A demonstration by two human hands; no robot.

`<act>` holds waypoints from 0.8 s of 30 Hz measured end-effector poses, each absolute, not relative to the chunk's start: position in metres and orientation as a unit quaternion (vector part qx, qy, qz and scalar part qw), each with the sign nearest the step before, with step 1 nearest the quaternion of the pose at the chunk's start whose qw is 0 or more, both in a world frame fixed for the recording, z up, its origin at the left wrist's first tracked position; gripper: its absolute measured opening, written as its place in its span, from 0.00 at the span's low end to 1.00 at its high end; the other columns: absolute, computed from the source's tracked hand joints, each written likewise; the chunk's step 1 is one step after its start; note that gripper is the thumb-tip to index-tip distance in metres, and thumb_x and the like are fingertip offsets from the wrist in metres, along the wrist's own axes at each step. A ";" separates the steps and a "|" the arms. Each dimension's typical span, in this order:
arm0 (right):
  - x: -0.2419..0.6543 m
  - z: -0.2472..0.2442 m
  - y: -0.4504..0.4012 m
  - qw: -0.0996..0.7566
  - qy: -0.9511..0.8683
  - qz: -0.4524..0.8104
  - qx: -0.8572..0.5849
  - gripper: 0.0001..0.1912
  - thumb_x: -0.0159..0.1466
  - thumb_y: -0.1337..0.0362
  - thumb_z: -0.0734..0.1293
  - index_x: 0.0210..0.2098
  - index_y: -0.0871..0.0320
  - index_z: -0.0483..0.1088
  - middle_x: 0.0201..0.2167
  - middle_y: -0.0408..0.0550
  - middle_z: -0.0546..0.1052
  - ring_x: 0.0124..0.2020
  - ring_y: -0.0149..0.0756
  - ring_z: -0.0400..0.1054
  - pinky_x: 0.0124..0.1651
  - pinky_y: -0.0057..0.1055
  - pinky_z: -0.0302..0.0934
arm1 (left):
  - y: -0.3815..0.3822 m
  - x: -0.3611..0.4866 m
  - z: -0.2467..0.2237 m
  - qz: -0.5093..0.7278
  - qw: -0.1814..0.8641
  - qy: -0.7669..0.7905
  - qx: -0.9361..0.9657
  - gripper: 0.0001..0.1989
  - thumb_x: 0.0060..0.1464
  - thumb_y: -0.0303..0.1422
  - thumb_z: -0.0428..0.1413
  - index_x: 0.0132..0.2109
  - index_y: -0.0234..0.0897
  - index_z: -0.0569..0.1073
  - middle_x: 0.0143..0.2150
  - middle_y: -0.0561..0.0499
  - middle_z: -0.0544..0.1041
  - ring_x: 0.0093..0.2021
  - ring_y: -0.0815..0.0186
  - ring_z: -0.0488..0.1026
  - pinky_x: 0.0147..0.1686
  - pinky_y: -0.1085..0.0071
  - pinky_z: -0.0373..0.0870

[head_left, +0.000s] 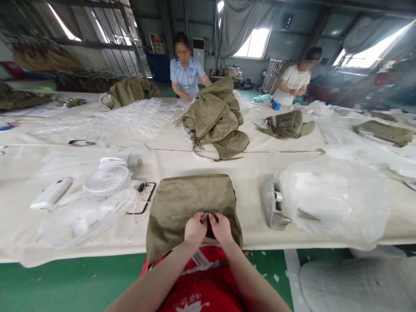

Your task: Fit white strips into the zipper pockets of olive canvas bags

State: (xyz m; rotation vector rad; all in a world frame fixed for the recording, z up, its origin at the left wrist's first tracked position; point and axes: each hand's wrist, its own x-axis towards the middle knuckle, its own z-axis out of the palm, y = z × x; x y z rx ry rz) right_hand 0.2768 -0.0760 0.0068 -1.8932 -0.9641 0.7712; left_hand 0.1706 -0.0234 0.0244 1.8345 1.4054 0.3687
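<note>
An olive-green bag point(191, 195) lies at the table's front edge, with a zipper line across its face. Both my hands meet over its lower right part, near the zipper's right end. My left hand point(196, 227) pinches a small grey piece point(204, 217) that sticks up between the fingers. Right beside it, my right hand point(220, 226) has its fingers closed at the bag; whatever they hold is too small to name.
Left of the bag are a white fan point(108, 180), a phone point(143, 198) and a white box point(52, 193). A tape dispenser point(273, 203) and plastic bags point(338, 199) lie right. Olive bags point(211, 117) are piled behind. Two people stand across the table.
</note>
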 end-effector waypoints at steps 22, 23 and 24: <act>0.280 -0.014 -0.073 0.489 -0.316 0.410 -0.702 0.10 0.60 0.63 0.60 0.29 0.57 0.72 0.23 0.46 0.75 0.22 0.35 0.70 0.22 0.27 0.62 | -0.011 0.180 0.021 0.090 0.383 0.576 0.716 0.08 0.55 0.30 0.52 0.36 0.36 0.76 0.35 0.48 0.80 0.36 0.68 0.76 0.34 0.76 0.65; 0.281 -0.014 -0.073 0.491 -0.308 0.417 -0.700 0.09 0.60 0.63 0.60 0.29 0.57 0.72 0.23 0.46 0.75 0.21 0.35 0.70 0.21 0.26 0.62 | -0.010 0.180 0.020 0.092 0.385 0.574 0.717 0.08 0.55 0.31 0.52 0.36 0.36 0.76 0.35 0.48 0.80 0.35 0.68 0.76 0.34 0.77 0.65; 0.281 -0.012 -0.074 0.492 -0.297 0.423 -0.701 0.09 0.61 0.63 0.60 0.29 0.57 0.71 0.22 0.46 0.74 0.20 0.34 0.70 0.20 0.26 0.62 | -0.010 0.179 0.019 0.093 0.388 0.571 0.718 0.08 0.56 0.31 0.52 0.36 0.36 0.76 0.35 0.48 0.80 0.35 0.68 0.75 0.33 0.77 0.64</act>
